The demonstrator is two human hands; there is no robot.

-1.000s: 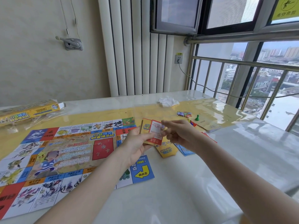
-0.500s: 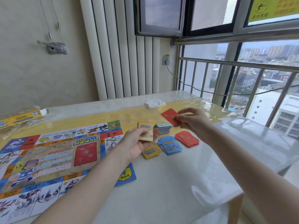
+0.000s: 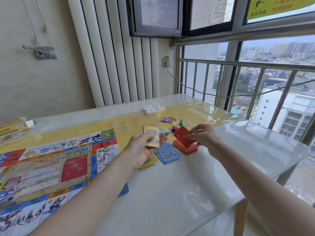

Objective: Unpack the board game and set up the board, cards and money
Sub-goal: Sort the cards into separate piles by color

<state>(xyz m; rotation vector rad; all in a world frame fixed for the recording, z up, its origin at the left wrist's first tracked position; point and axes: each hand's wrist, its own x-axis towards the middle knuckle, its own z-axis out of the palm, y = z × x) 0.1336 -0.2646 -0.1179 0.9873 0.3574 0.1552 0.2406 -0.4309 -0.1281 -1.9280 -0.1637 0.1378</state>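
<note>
On a glossy white table [image 3: 187, 193] beside a railed window, two bare hands sort game cards. One game board [image 3: 51, 167] lies flat at the left, its far edge over a yellow mat. Three sorted piles sit just right of the board: a yellow pile [image 3: 149, 161] partly hidden under the left hand, a blue pile [image 3: 167, 153] beside it, and a red pile [image 3: 185, 147] farther right. A fourth, paler stack [image 3: 165, 130], possibly the paper money, lies behind them, though the view is too blurred to confirm.

The left hand [image 3: 144, 149] holds a small deck of yellow-backed cards [image 3: 150, 136], fingers curled beneath and thumb pressed across the face. The right hand [image 3: 203, 136] pinches a single red card [image 3: 183, 136] between thumb and fingertips, tilted just above the red pile.

Beyond the piles stand one green pawn [image 3: 181, 122] and one blue pawn [image 3: 173, 130], near a small colourful cluster of pieces [image 3: 168, 119]. One crumpled white wrapper [image 3: 152, 108] rests at the far edge, and one yellow game box [image 3: 12, 128] lies far left.
</note>
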